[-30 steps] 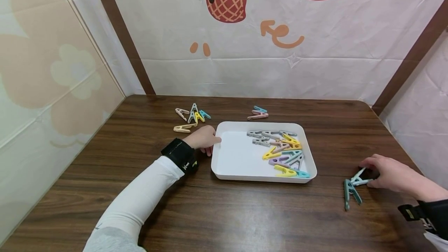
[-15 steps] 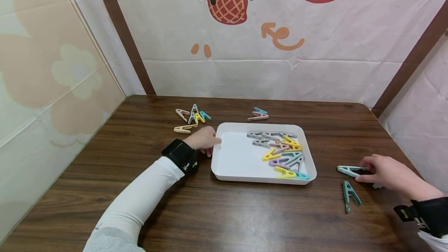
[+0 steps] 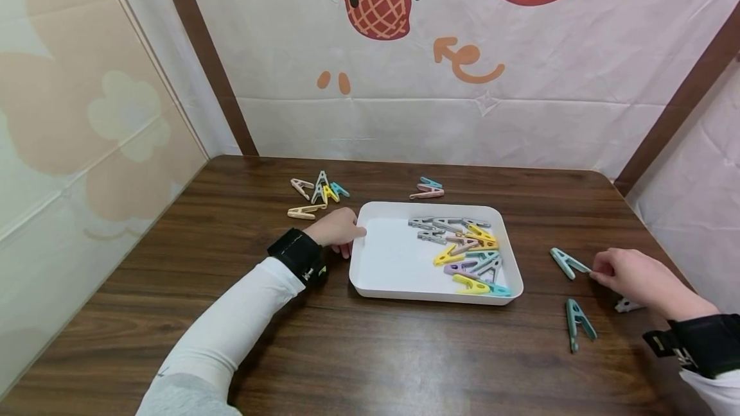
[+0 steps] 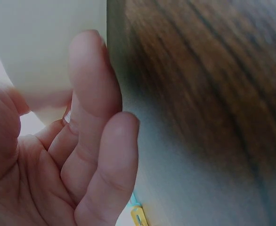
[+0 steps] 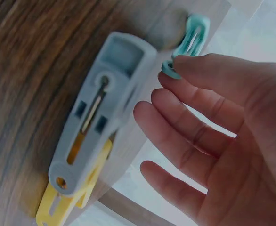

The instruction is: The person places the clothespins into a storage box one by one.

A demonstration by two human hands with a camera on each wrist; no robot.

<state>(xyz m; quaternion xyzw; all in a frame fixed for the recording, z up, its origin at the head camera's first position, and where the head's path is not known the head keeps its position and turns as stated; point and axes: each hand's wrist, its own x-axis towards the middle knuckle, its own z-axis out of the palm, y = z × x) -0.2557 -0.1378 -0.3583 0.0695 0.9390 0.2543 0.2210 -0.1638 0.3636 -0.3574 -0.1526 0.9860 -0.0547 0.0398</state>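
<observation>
In the head view my left hand (image 3: pixel 337 231) pinches the left rim of a white plastic tray (image 3: pixel 378 294), thumb over the edge. The left wrist view shows the tray wall (image 4: pixel 48 52) between thumb and fingers. Far to the right, my right hand (image 3: pixel 636 278) pinches one end of a light teal clothespin (image 3: pixel 563 263) between thumb and index finger; the other fingers extend loosely in the right wrist view. Below it lies a dark green clothespin (image 3: pixel 578 323). A grey clothespin (image 5: pixel 100 113) and a yellow one (image 5: pixel 58 202) lie beside the right hand, mostly hidden in the head view.
Several grey, yellow, pink, purple and teal clothespins (image 3: pixel 471 252) lie in the tray's right half. Another loose group of clothespins (image 3: pixel 320 188) sits behind the left hand. Behind the tray lie a pink clothespin (image 3: pixel 426 192) and a blue one (image 3: pixel 430 182). Printed fabric hangs around the table.
My right hand has drawn the light teal clothespin off the dark green one, moved it farther back and turned it. The grey clothespin now shows under the hand. My left hand stays put.
</observation>
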